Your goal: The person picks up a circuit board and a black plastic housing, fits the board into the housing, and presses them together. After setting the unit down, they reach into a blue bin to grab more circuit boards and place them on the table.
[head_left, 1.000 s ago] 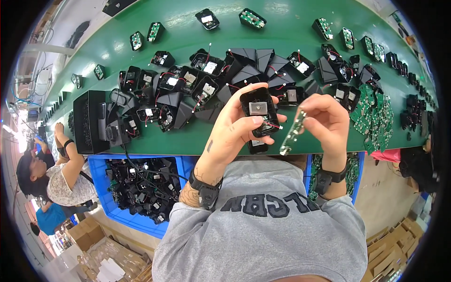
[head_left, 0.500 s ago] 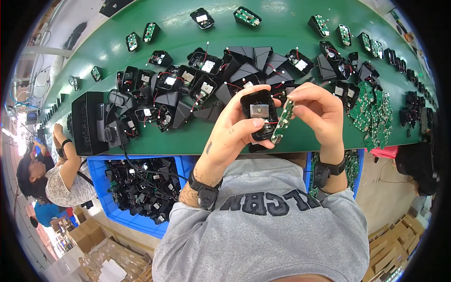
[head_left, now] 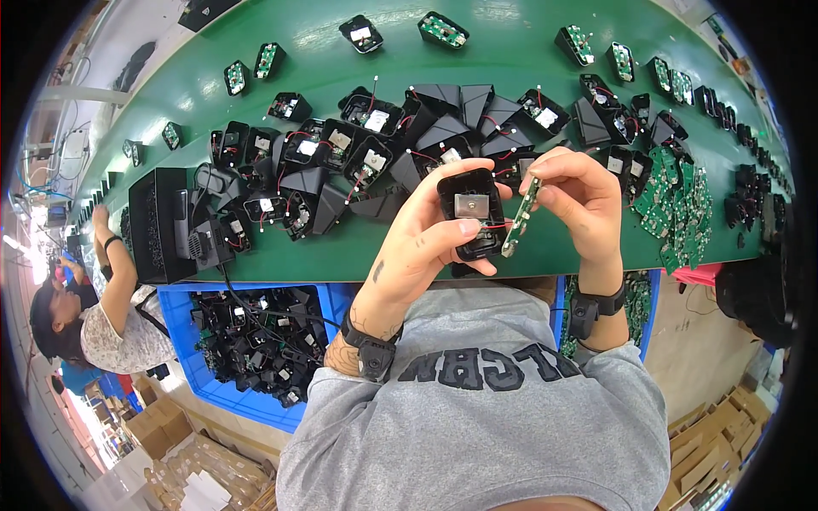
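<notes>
My left hand [head_left: 426, 226] is closed round a black plastic housing [head_left: 469, 180], its open side facing up with a silvery metal block inside. The left thumb lies across the housing's edge near a red wire [head_left: 494, 226]. Between the thumb and fingers of my right hand [head_left: 579, 200] a narrow green circuit board [head_left: 521, 217] is pinched by its upper end. It stands on edge just right of the housing, apart from it, and the red wire runs across towards it. Whether the wire is joined to the board I cannot tell.
Behind my hands, black housings [head_left: 375, 119] with wires crowd the green table [head_left: 511, 64]. Loose circuit boards [head_left: 673, 209] are heaped at right. A black box [head_left: 158, 255] stands at left, above a blue bin [head_left: 256, 404] of parts. A co-worker [head_left: 119, 315] sits far left.
The circuit board has turned more edge-on and shifted slightly right, away from the housing. Several housings at the table's back have slid a little left. The co-worker's arm has moved.
</notes>
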{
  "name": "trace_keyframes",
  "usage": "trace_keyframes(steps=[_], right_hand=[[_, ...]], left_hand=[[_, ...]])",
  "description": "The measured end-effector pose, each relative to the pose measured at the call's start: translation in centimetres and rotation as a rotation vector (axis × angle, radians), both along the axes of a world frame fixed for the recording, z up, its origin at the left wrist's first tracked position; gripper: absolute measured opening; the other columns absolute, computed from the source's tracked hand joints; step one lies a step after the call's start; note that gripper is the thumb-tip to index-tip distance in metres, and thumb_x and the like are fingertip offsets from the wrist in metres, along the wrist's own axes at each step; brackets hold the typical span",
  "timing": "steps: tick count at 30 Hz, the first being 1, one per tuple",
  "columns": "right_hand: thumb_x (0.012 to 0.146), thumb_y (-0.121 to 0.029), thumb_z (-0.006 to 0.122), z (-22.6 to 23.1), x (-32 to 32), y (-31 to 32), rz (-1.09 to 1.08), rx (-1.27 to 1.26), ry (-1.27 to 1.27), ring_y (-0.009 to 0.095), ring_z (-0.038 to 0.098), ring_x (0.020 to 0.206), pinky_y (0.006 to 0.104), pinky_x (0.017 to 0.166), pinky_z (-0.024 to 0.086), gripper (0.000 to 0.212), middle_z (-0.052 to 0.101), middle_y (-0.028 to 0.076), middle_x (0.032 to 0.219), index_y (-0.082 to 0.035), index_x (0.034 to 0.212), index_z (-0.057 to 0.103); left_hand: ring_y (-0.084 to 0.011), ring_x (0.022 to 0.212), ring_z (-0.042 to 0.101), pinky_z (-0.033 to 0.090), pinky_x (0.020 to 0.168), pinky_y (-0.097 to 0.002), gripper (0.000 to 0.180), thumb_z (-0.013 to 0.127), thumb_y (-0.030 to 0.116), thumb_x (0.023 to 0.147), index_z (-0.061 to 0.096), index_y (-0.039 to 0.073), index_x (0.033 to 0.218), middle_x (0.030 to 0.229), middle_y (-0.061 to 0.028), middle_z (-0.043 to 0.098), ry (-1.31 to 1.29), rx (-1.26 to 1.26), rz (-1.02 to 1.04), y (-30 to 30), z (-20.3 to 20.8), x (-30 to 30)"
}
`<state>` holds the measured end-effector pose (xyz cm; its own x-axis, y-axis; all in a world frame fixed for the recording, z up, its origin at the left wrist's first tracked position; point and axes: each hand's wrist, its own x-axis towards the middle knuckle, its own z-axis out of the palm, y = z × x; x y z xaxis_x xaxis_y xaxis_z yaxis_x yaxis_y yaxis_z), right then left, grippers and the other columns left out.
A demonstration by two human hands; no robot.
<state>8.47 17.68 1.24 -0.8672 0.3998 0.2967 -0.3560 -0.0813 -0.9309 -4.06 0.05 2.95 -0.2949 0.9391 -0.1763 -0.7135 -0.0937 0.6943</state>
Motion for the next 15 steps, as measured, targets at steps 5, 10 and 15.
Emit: trace_keyframes(steps=[5,10,15], right_hand=[[0.086,0.007,0.06,0.3,-0.1,-0.2,0.04,-0.034,0.042,0.017,0.063,0.088,0.0277,0.075,0.053,0.021,0.064,0.012,0.099,0.006,0.106,0.064],[0.085,0.007,0.062,0.4,0.1,-0.1,0.074,-0.037,0.03,0.018,0.063,0.09,0.0287,0.076,0.052,0.021,0.064,0.014,0.101,0.006,0.105,0.065],[0.079,0.004,0.067,2.2,0.0,-0.7,0.0,0.188,-0.105,0.018,0.063,0.08,0.0282,0.067,0.051,0.019,0.065,0.013,0.091,0.003,0.098,0.069]], left_hand=[[-0.0235,0.106,0.062,0.061,0.069,-0.0333,0.055,0.057,0.008,0.089,0.036,0.006,0.14,0.128,-0.0155,0.053,0.032,-0.004,-0.038,0.3,-0.3,0.2],[-0.029,0.107,0.062,0.062,0.067,-0.0344,0.058,0.057,0.011,0.088,0.034,0.004,0.141,0.126,-0.0182,0.054,0.057,-0.033,-0.086,0.5,0.0,0.6],[-0.0317,0.107,0.063,0.062,0.069,-0.0383,0.061,0.054,0.011,0.085,0.034,0.002,0.141,0.127,-0.0205,0.052,0.103,-0.03,-0.086,0.5,-0.1,1.3]])
